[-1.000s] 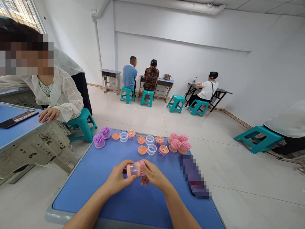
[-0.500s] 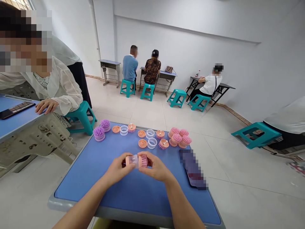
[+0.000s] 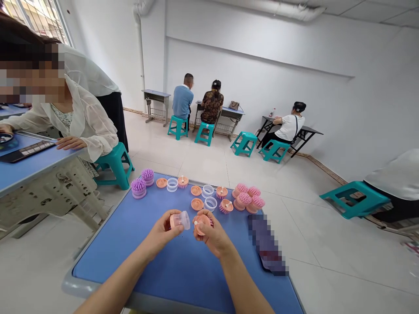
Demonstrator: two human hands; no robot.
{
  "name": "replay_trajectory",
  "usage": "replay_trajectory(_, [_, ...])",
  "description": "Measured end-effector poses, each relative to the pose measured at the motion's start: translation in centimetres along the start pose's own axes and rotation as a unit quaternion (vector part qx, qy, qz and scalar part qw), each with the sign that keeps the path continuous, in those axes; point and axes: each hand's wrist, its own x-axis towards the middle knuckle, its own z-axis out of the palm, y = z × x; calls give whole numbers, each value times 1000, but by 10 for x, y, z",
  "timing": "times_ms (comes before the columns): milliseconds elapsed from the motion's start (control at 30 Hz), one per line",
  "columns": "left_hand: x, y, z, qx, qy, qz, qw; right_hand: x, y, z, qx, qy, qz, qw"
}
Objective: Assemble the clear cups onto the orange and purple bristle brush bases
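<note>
Over the blue table, my left hand is closed round a clear cup with a pink cap. My right hand grips a pink brush head, its flat back with a small peg turned toward the cup. The two pieces are a short gap apart. Beyond my hands lie two purple brushes, several pink caps, clear rings and a cluster of pink brushes.
A blurred dark object lies on the table's right side. A person in white leans on a neighbouring blue table at left. Teal stools stand around; three people sit at desks by the far wall.
The brush head and the clear cup, joined before, have come apart: my right hand has pulled the brush head off to the right and turned it. The camera has tilted up slightly.
</note>
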Motion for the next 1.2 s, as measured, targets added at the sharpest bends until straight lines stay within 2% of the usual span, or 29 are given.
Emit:
replay_trajectory(133, [1,-4,2,14,26,24,999,-3,-1,5,-126,-48,6,991])
replay_trajectory(267, [1,-9,2,82,49,110,989,-1,6,9,-190,-11,-20,982])
replay_trajectory(333, [1,-10,0,110,41,126,985,1,10,10,-227,10,-64,972])
replay_trajectory(400, [1,-11,-1,115,31,105,987,1,13,10,-287,23,-126,949])
replay_trajectory(500, [1,-10,-1,105,28,56,993,-1,14,10,-378,16,-217,900])
replay_trajectory(633, [2,-3,-3,-23,-17,-65,997,-7,7,8,-461,-11,-318,829])
replay_trajectory(700, [3,2,-8,-98,-11,-127,987,-10,0,4,-469,-11,-334,818])
replay_trajectory(800, [5,9,-16,-186,47,-156,969,-13,-11,-2,-449,-23,-297,843])
replay_trajectory(867, [5,13,-19,-213,44,-147,965,-14,-16,-6,-443,-71,-230,863])
replay_trajectory(933, [3,15,-18,-190,-4,-142,971,-14,-18,-9,-441,-135,-160,873])
replay_trajectory(1033, [0,13,-12,-56,-111,-126,984,-13,-16,-9,-418,-199,-103,881])
replay_trajectory(1133, [-1,8,-8,79,-208,-82,971,-12,-16,-9,-409,-215,-85,883])
replay_trajectory(1200, [-1,5,-7,136,-236,-65,960,-12,-16,-9,-421,-198,-79,882])
